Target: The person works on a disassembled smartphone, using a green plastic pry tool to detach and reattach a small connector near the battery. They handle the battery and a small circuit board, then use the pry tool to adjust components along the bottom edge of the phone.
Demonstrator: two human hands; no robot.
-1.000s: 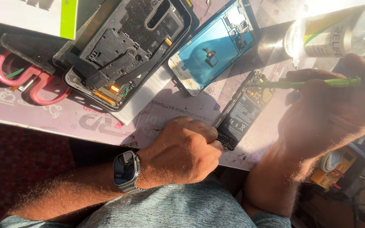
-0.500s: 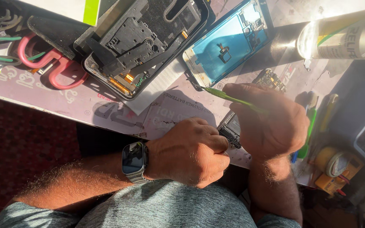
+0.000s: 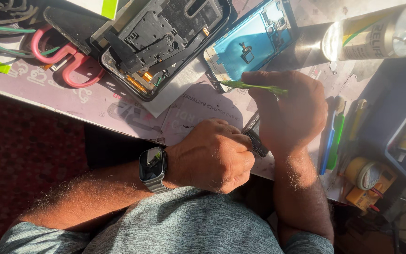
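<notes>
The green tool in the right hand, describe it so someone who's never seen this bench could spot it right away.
Start at the blue-backed phone panel lying at the top middle of the table. Just below it, the right hand is curled over a small dark part. Across its fingers lies the thin green tool, pointing left, the only green one held off the table rather than lying flat.

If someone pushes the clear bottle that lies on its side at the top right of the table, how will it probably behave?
The clear bottle lies on its side and looks round, so a push across its length would probably make it roll. Its smooth, shiny wall may be slippery to hold. It lies clear of the right hand, so nothing visible would stop it on that side.
</notes>
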